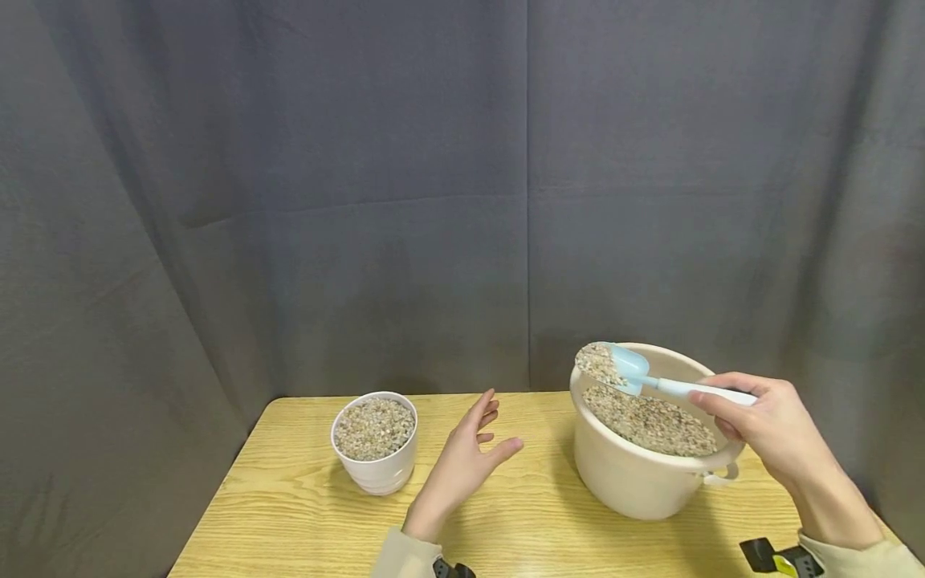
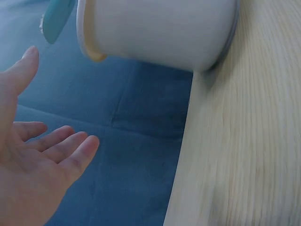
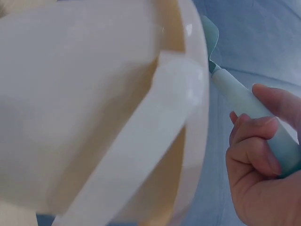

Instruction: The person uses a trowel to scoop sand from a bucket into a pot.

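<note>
My right hand (image 1: 769,421) grips the pale handle of a light-blue scoop (image 1: 631,365), fingers curled round it in the right wrist view. Small tan gravel (image 1: 601,363) is heaped in the scoop, which is over the far left rim of a cream bucket (image 1: 636,486). More gravel (image 1: 650,421) lies inside that bucket. Between bucket and pot, my left hand (image 1: 466,457) is held up with its fingers extended and thumb apart, holding nothing. To its left stands a white pot (image 1: 383,474) filled nearly to the rim with similar gravel (image 1: 374,428).
Both containers stand on a light wood-grain table (image 1: 289,498). A dark grey curtain (image 1: 405,201) hangs right behind the table's back edge and along the sides. The bucket's white carrying handle (image 3: 136,141) hangs down on its right side.
</note>
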`<move>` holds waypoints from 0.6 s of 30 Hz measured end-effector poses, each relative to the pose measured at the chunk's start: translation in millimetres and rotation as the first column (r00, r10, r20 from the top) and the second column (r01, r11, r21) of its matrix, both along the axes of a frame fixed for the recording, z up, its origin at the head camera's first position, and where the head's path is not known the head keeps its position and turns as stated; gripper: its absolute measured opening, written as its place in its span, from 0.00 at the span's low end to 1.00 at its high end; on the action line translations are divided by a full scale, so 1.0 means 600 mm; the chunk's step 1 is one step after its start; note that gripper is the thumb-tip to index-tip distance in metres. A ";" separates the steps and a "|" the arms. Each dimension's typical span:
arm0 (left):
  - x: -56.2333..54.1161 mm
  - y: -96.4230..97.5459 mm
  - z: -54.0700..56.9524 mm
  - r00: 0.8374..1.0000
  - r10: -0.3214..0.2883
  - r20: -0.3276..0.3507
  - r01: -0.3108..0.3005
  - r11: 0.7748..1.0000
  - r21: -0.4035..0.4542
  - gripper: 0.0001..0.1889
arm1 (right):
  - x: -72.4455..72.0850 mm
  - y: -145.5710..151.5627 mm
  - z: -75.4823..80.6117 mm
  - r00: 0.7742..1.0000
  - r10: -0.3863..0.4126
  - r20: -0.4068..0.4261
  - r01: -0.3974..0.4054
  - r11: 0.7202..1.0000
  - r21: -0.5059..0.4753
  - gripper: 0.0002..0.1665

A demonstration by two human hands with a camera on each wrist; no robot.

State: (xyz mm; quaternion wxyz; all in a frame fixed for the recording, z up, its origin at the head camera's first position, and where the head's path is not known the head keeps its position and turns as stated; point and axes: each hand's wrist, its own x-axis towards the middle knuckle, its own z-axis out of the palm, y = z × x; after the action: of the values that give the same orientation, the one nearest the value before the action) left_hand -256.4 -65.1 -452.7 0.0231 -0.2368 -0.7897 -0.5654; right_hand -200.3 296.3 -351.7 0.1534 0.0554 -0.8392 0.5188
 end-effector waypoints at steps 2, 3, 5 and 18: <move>0.006 -0.014 -0.001 1.000 0.011 -0.002 -0.011 1.000 -0.005 0.45 | -0.002 -0.013 0.007 1.000 0.019 -0.002 -0.019 1.000 -0.010 0.13; 0.009 -0.021 -0.002 1.000 0.018 -0.011 -0.018 1.000 -0.007 0.45 | -0.003 -0.020 0.010 1.000 0.026 -0.002 -0.026 1.000 -0.010 0.13; 0.015 -0.037 -0.001 0.999 0.035 -0.029 -0.035 0.999 -0.013 0.45 | -0.006 -0.034 0.015 0.999 0.040 0.001 -0.040 0.999 -0.015 0.14; 0.042 -0.156 0.002 0.952 0.298 -0.068 -0.299 0.954 -0.010 0.45 | -0.030 -0.122 0.035 0.993 0.120 0.011 -0.119 0.993 -0.019 0.13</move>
State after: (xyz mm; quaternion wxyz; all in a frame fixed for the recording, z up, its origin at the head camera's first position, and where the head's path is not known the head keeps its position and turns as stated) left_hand -231.1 -159.0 -451.4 0.1317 -0.1336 -0.8209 -0.5393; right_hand -218.3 222.8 -330.7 0.1175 0.1010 -0.8304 0.5352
